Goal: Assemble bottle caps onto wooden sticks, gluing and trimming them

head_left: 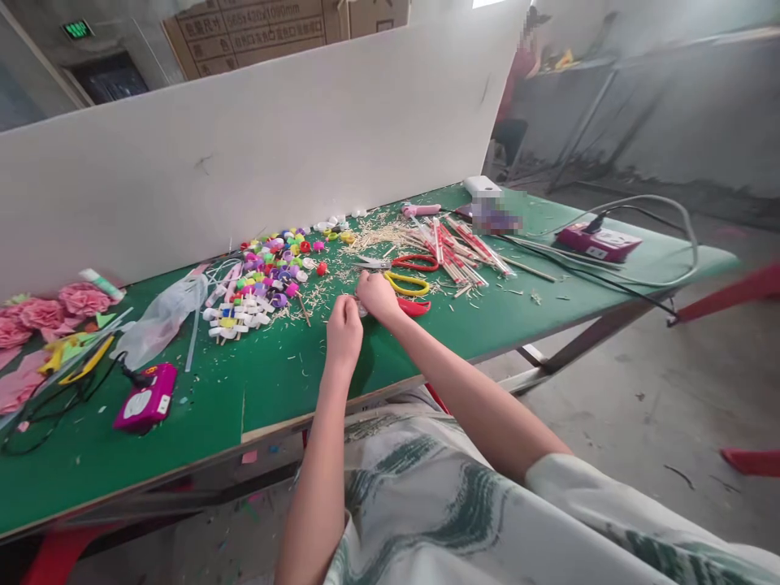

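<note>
My left hand (344, 329) and my right hand (376, 294) are close together above the green table (280, 386). Both are closed, fingertips pinched around a small pale thing that they mostly hide. Just beyond my right hand lie scissors with orange-red handles (415, 262) and a yellow-handled tool (407, 283). A red handle (414, 307) shows beside my right wrist. To the left is a heap of small coloured plastic pieces (274, 264), with white pieces (240, 317) at its near side. Short thin wooden bits (383, 236) are scattered behind my hands.
Clear sleeves of sticks (454, 252) lie to the right, near a purple power strip (600, 241) with cables. At left are another purple power strip (146, 398), a plastic bag (162, 321) and pink paper flowers (85, 299). A white panel (274, 154) stands behind. Another person (515, 89) is far back.
</note>
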Available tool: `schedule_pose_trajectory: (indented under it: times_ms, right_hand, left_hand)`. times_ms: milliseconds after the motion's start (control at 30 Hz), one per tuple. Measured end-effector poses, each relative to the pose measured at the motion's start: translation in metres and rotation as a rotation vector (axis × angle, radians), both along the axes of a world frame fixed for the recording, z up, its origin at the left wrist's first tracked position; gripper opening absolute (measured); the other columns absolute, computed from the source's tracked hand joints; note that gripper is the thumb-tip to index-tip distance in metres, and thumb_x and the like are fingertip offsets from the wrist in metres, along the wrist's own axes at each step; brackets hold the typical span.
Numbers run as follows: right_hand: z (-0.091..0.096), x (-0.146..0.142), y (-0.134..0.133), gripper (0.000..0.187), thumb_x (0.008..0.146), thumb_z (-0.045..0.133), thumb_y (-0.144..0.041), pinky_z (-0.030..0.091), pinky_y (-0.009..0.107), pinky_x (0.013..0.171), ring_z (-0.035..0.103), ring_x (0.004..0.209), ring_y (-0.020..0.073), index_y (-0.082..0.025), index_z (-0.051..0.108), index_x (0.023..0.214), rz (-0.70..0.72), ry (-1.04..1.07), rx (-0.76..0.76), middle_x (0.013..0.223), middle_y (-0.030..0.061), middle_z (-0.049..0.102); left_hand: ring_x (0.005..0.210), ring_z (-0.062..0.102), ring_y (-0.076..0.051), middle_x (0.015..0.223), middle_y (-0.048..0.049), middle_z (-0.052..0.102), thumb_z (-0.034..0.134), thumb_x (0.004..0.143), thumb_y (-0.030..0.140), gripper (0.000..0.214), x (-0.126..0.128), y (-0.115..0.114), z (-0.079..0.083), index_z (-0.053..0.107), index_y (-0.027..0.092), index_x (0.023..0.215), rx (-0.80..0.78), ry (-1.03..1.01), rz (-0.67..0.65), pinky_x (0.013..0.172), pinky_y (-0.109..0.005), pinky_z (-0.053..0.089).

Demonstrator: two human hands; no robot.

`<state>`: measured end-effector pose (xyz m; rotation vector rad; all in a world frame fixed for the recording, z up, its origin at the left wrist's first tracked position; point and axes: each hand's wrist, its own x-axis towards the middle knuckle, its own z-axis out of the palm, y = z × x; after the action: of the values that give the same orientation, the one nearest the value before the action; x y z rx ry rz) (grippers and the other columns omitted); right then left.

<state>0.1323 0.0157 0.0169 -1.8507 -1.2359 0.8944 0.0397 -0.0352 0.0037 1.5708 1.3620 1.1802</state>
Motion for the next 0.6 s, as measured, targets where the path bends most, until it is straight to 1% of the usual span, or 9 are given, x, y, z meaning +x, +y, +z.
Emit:
schedule_pose_trajectory:
  times_ms: [67, 133, 167, 300, 367, 467, 600]
  right_hand:
    - [0.000, 0.003, 0.004, 0.037, 0.091, 0.056, -0.039, 0.051, 0.043, 0.087, 0.059, 0.104, 0.0198, -0.017, 0.057, 0.121, 0.009, 0.011, 0.004, 0.121, 0.0089, 0.059]
    - [0.002, 0.002, 0.006, 0.037, 0.091, 0.055, -0.039, 0.052, 0.042, 0.087, 0.060, 0.103, 0.0194, -0.017, 0.057, 0.120, 0.019, 0.027, 0.001, 0.121, 0.0088, 0.059]
    - [0.003, 0.001, 0.005, 0.036, 0.091, 0.055, -0.039, 0.052, 0.041, 0.086, 0.060, 0.102, 0.0190, -0.018, 0.057, 0.120, 0.023, 0.035, -0.003, 0.120, 0.0087, 0.059]
    - [0.007, -0.005, -0.002, 0.034, 0.092, 0.054, -0.039, 0.052, 0.040, 0.085, 0.060, 0.099, 0.0177, -0.018, 0.058, 0.118, 0.021, 0.033, -0.019, 0.118, 0.0083, 0.060]
    - [0.010, -0.007, -0.008, 0.034, 0.092, 0.054, -0.040, 0.052, 0.041, 0.086, 0.060, 0.100, 0.0181, -0.018, 0.059, 0.117, -0.004, 0.001, -0.019, 0.118, 0.0083, 0.061]
    - [0.015, -0.008, -0.015, 0.034, 0.092, 0.054, -0.041, 0.051, 0.042, 0.088, 0.060, 0.102, 0.0188, -0.017, 0.060, 0.115, -0.047, -0.060, -0.016, 0.117, 0.0083, 0.061]
    - [0.020, -0.009, -0.018, 0.033, 0.092, 0.053, -0.041, 0.051, 0.041, 0.087, 0.061, 0.099, 0.0180, -0.016, 0.061, 0.113, -0.049, -0.126, -0.035, 0.114, 0.0078, 0.063]
  left_hand:
    - [0.078, 0.059, -0.016, 0.079, -0.0021, 0.061, 0.041, 0.093, 0.024, 0.016, -0.003, -0.006, 0.006, 0.057, 0.020, 0.092, 0.002, 0.057, -0.079, 0.072, -0.026, 0.043]
    - [0.076, 0.059, -0.015, 0.079, -0.0019, 0.060, 0.044, 0.093, 0.027, 0.013, -0.006, -0.011, 0.010, 0.055, 0.020, 0.096, -0.009, 0.069, -0.106, 0.070, -0.026, 0.043]
    - [0.073, 0.058, -0.015, 0.078, -0.0014, 0.059, 0.045, 0.093, 0.028, 0.012, -0.006, -0.012, 0.011, 0.054, 0.020, 0.096, -0.019, 0.065, -0.098, 0.068, -0.026, 0.042]
    - [0.065, 0.055, -0.014, 0.072, 0.0010, 0.054, 0.047, 0.092, 0.024, 0.004, -0.003, -0.016, 0.012, 0.047, 0.021, 0.090, -0.076, 0.011, 0.006, 0.063, -0.025, 0.041]
    - [0.061, 0.054, -0.013, 0.070, 0.0017, 0.053, 0.046, 0.092, 0.022, 0.006, 0.001, -0.016, 0.011, 0.043, 0.022, 0.086, -0.096, -0.028, 0.056, 0.061, -0.026, 0.042]
    - [0.056, 0.053, -0.013, 0.069, 0.0023, 0.053, 0.043, 0.092, 0.021, 0.010, 0.005, -0.016, 0.011, 0.039, 0.023, 0.084, -0.118, -0.070, 0.098, 0.058, -0.026, 0.042]
    - [0.058, 0.055, -0.014, 0.071, 0.0013, 0.055, 0.044, 0.091, 0.021, 0.011, 0.007, -0.015, 0.011, 0.038, 0.023, 0.082, -0.107, -0.038, 0.136, 0.059, -0.026, 0.043]
